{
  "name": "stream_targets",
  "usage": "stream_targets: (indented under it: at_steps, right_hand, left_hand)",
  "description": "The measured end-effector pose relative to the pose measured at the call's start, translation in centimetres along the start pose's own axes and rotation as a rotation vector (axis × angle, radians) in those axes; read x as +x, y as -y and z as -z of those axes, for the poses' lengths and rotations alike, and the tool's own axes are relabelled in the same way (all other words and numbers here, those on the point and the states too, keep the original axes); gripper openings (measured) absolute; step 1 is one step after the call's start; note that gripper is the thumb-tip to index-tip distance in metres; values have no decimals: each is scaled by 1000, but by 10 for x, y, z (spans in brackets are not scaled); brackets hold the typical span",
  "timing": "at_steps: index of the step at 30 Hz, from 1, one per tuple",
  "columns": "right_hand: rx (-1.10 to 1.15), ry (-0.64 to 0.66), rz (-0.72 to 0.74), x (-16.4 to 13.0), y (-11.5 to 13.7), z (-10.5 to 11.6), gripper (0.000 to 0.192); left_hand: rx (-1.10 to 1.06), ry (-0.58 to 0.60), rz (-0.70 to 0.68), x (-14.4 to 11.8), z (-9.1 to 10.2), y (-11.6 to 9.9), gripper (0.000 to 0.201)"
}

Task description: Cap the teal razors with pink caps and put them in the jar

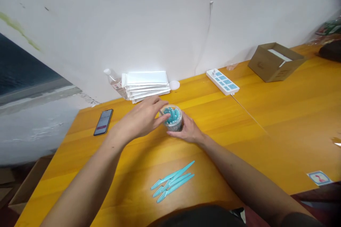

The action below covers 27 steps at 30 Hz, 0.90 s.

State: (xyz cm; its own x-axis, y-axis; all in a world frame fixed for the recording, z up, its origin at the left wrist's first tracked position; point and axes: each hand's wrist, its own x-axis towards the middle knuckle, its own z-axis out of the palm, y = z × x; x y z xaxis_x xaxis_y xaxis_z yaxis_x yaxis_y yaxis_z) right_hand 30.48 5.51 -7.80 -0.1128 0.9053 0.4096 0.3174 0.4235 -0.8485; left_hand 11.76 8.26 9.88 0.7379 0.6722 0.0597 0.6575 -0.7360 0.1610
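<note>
A round clear plastic tub [175,126] stands on the table, packed with teal pieces [173,114], some pale at the ends. My right hand [188,129] is wrapped round the tub's right side and base. From the left, my left hand [149,115] reaches over the rim, thumb and fingers bent together at the teal pieces; what is between them is hidden. Closer to me, several teal eyebrow razors [173,182] lie in a loose, overlapping bunch on the wood.
Behind the tub are a stack of white packets [146,83], a plastic bottle [116,83] and a round clear lid [174,85]. A phone [103,122] lies left. Toward the right are a power strip [223,82] and an open cardboard box [269,64]. The wall borders the yellow table [266,149].
</note>
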Motion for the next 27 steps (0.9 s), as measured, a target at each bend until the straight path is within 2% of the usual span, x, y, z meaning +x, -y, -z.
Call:
stream_targets:
  at_steps: [3, 6, 7, 9, 10, 12, 14, 15, 20, 23, 27]
  right_hand:
    - [10, 12, -10, 0, 1, 1, 90]
    - [-13, -2, -12, -1, 2, 2, 90]
    - [-22, -7, -11, -1, 2, 2, 89]
    - [-33, -11, -10, -1, 2, 1, 87]
    - [-36, -9, -12, -1, 1, 1, 87]
    - [-45, -9, -16, -2, 0, 0, 87]
    - [-55, -13, -14, -2, -1, -1, 88]
    - [-60, -12, -11, -2, -1, -1, 87]
    - [-69, -17, -8, -2, -1, -1, 84]
    - [-68, -18, -12, -2, -1, -1, 84]
    - [-62, -16, -8, -2, -1, -1, 85]
  left_hand:
    - [-76, 37, 24, -6, -27, -1, 86]
    - [-225, -41, 110, -40, -42, -3, 105]
    - [-283, -97, 153, -55, -46, -5, 103]
    - [-394, -137, 223, -86, -56, -13, 82]
    - [-436, -97, 243, -100, -63, -18, 66]
    - [-476, 61, 272, -125, -80, -29, 37]
    - [-461, 212, 315, -143, -98, -40, 23]
    - [-444, 249, 344, -149, -105, -45, 19]
    - [-406, 273, 430, -162, -124, -55, 10]
    - [-470, 243, 447, -162, -124, -54, 14]
    - [-596, 146, 470, -162, -117, -47, 24]
